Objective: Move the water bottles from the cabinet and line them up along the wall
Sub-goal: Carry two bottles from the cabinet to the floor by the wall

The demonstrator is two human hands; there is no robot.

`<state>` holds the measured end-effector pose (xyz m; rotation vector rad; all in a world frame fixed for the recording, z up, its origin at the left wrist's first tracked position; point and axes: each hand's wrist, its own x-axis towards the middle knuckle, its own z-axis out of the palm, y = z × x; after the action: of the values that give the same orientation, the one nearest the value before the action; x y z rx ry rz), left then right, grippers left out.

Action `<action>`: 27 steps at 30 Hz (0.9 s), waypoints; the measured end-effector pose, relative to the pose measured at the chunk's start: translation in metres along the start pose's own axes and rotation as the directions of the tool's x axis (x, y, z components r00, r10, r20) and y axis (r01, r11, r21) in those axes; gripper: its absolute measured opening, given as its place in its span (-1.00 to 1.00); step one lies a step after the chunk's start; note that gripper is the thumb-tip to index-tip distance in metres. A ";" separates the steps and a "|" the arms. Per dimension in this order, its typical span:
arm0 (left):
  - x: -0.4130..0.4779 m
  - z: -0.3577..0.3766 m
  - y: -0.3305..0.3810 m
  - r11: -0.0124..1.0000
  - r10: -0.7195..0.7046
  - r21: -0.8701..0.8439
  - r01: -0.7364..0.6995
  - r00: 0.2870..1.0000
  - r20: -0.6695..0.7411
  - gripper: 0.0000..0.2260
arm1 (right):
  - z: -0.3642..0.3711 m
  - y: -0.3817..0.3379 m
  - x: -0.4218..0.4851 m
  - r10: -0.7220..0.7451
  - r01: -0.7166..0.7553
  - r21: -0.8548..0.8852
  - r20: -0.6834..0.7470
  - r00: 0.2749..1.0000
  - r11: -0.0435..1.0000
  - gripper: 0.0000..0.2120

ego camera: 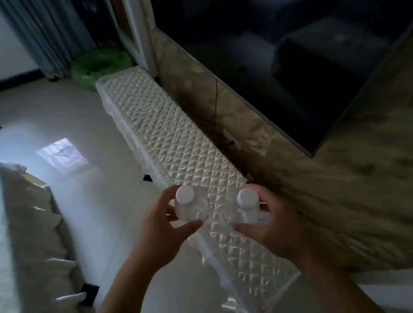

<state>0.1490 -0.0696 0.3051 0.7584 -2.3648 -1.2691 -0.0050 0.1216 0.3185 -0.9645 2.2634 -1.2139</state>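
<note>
I have a bottle in each hand, both upright with their white caps facing my camera. The left bottle [193,209] sits inside the curl of my left hand [158,236]: the thumb [187,226] presses its near side and the other fingers wrap round its far side, just under the cap. The right bottle [247,196] is gripped the same way by my right hand [273,231], thumb on the near side and fingers bent round the far side, so its clear body is mostly hidden and blurred. The two bottles are close together but apart, with a gap between my fingertips. Both hang over the near stretch of the white cabinet [172,139], whose quilted top runs away beyond my knuckles; I cannot tell whether either base touches it. Just past my right fingers is the marbled wall [360,203], which the cabinet runs along, and higher on it is a dark screen [292,56]. Out beyond my left wrist lies pale floor [67,120] and the edge of a bed [17,242]. Far ahead, at the cabinet's other end, are a green ring [97,65] and a curtain [44,33].
</note>
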 end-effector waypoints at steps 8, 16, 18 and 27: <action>-0.018 -0.101 -0.052 1.000 -0.008 -0.018 0.007 0.994 -0.111 -0.39 | 0.091 -0.073 0.027 -0.091 0.093 -0.037 0.063 0.994 0.995 -0.32; -0.040 -0.201 -0.113 0.998 -0.064 -0.022 0.061 0.973 -0.221 -0.35 | 0.183 -0.144 0.055 -0.159 0.163 -0.019 0.140 0.977 0.986 -0.37; -0.048 -0.227 -0.124 0.997 -0.074 -0.005 0.075 0.963 -0.258 -0.34 | 0.203 -0.162 0.060 -0.186 0.190 -0.008 0.161 0.969 0.982 -0.39; -0.069 -0.305 -0.144 0.986 -0.129 0.039 0.160 0.896 -0.424 -0.36 | 0.264 -0.226 0.095 -0.290 0.274 0.096 0.291 0.912 0.957 -0.44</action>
<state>0.4080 -0.2927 0.3439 1.1248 -2.0396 -0.9545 0.1807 -0.1840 0.3622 -1.3910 1.8901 -1.1388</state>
